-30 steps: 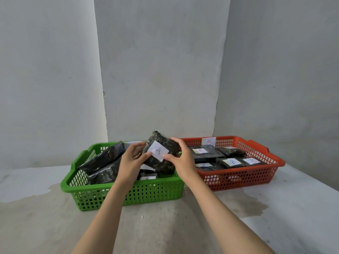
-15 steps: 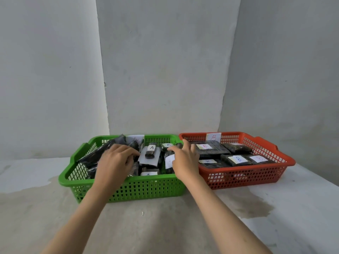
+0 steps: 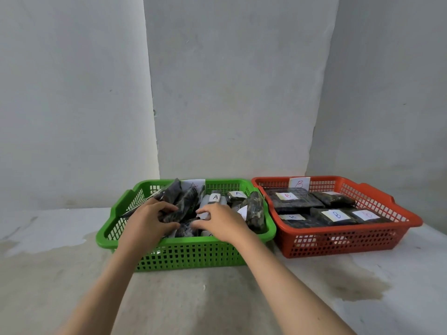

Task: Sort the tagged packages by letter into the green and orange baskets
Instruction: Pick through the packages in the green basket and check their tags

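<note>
Head view, both hands in green basket point(image 3: 186, 255), curled fingers point(image 3: 169, 210) gripping dark packages point(image 3: 183, 206) — orange basket point(image 3: 338, 240) beside.

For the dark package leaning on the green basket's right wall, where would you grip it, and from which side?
Grip the dark package by its raised upper end, coming from above. It stands tilted against the green basket's right wall, so that end is free while the lower part is wedged among other packages. The right hand is nearest.

"A" tags point(image 3: 215, 197) green basket point(image 3: 188, 257); "B" tags point(image 3: 287, 196) orange basket point(image 3: 338, 243)
</note>
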